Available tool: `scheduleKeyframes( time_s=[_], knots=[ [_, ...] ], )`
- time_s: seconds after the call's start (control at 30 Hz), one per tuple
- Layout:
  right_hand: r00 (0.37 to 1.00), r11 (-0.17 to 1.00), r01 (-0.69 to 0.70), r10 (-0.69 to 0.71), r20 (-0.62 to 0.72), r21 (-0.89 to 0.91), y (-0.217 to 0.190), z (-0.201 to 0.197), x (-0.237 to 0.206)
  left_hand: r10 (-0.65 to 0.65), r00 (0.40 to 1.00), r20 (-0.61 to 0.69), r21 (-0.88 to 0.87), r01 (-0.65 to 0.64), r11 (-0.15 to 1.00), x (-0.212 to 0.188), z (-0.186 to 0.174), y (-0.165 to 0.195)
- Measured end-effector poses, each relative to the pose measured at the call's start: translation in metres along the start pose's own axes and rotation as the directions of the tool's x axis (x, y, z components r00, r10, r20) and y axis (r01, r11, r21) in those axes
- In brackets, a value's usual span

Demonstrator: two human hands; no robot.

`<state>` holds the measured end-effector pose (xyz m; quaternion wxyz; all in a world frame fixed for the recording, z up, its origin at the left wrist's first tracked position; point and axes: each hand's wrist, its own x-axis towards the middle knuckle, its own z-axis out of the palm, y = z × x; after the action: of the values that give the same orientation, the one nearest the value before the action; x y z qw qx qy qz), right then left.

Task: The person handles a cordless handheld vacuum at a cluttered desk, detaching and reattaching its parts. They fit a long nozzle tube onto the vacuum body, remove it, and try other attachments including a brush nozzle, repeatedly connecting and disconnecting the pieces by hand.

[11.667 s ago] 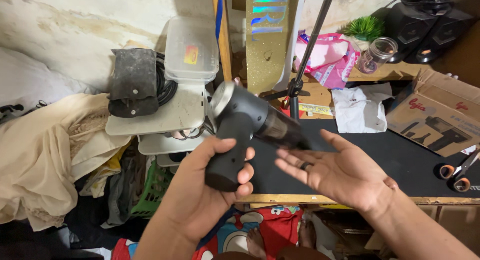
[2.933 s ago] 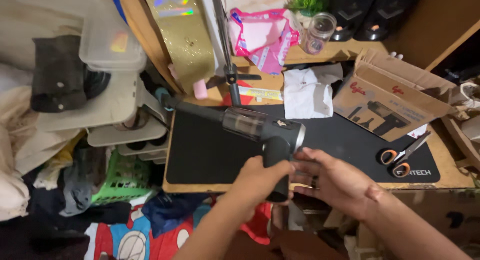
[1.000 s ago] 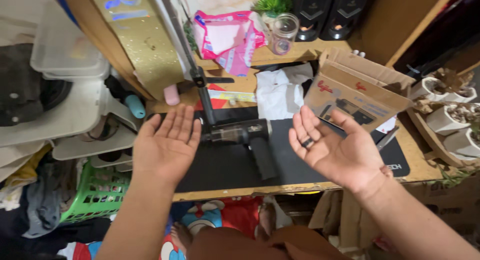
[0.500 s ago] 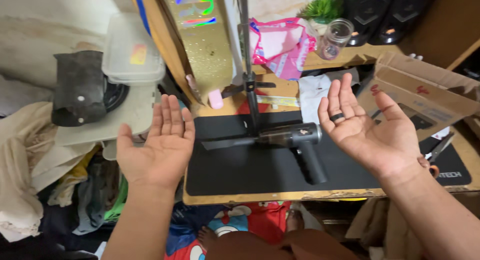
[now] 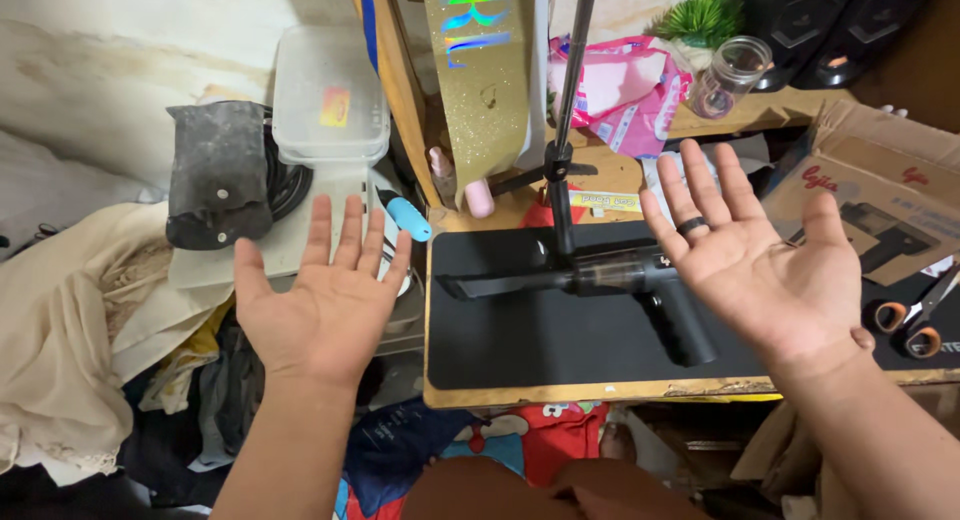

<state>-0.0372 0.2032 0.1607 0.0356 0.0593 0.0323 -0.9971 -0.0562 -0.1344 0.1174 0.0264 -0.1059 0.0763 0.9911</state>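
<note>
Both hands now lower, left hand (image 5: pixel 325 305) and right hand (image 5: pixel 765 265) spread empty, handheld vacuum (image 5: pixel 600 285) between.

Both hands are raised palm-up, fingers spread and holding nothing. The left hand (image 5: pixel 325 305) sits lower, the right hand (image 5: pixel 765 265) higher, with a dark ring on one finger.

glass jar (image 5: pixel 728 77) | cardboard box (image 5: pixel 880 195) | scissors (image 5: pixel 915 325) | plastic tubs (image 5: pixel 330 95)
</note>
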Motion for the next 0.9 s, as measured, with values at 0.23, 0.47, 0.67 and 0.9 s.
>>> scheduleKeyframes(
  time_s=[0.23,0.47,0.67,0.9],
  knots=[
    [0.999,1.000,0.010,-0.010,-0.048,-0.003,-0.003,-0.027,-0.012,-0.113,0.990,-0.089,0.183,0.128,0.975,0.011,-0.012,-0.001],
    [0.945,0.969,0.043,-0.119,-0.306,-0.244,-0.016,-0.068,-0.031,-0.322,0.917,-0.236,0.575,0.399,0.715,0.049,-0.041,-0.020],
    [0.817,0.916,-0.001,-0.230,-0.528,-0.400,-0.016,-0.073,-0.050,-0.214,0.847,-0.487,0.869,0.494,-0.021,0.068,-0.075,-0.048],
    [0.724,0.899,-0.091,-0.236,-0.648,-0.429,-0.020,-0.064,-0.057,-0.232,0.912,-0.338,0.887,0.227,-0.402,0.096,-0.112,-0.064]
  ],
)
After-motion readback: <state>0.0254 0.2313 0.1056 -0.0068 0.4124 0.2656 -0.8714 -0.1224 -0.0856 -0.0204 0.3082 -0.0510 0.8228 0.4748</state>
